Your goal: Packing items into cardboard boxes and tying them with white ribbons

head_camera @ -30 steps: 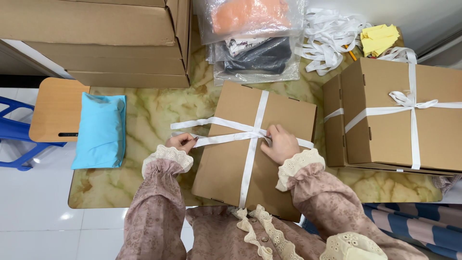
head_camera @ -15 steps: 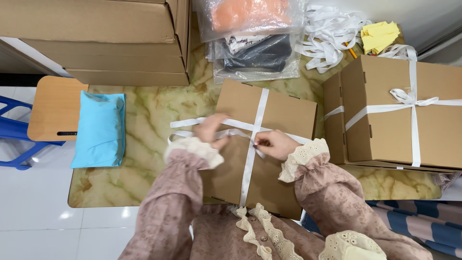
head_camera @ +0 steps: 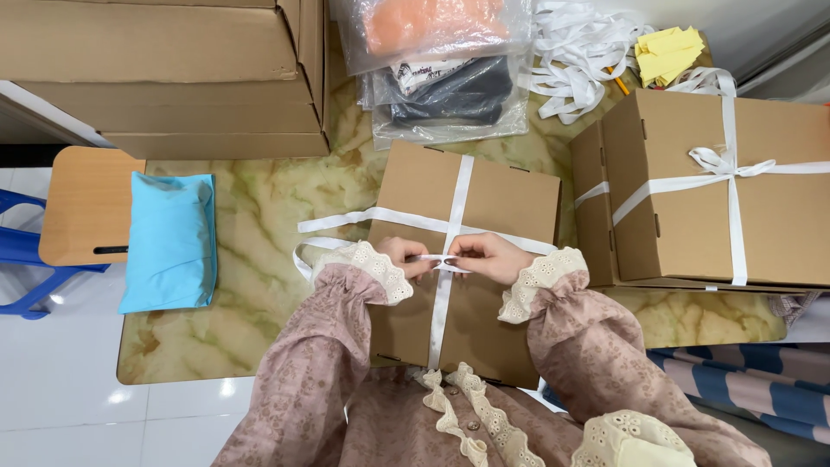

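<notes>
- Left hand [head_camera: 405,257] and right hand [head_camera: 486,257] meet on top of the cardboard box [head_camera: 510,195], at the point where the white ribbon [head_camera: 456,197] crosses.
- Left grip pinched shut on the ribbon; right grip pinched shut on it too, fingertips of both nearly touching.
- Box lies flat on the marble-pattern surface [head_camera: 259,216], right in front of the person, ribbon wrapped both ways round it.
- Loose ribbon end trails off the box's left edge onto the surface.
- Two tied boxes [head_camera: 778,216] stacked just right of it.
- Blue pouch [head_camera: 170,239] at left edge; bagged clothes [head_camera: 445,69] and ribbon pile [head_camera: 575,52] beyond.
</notes>
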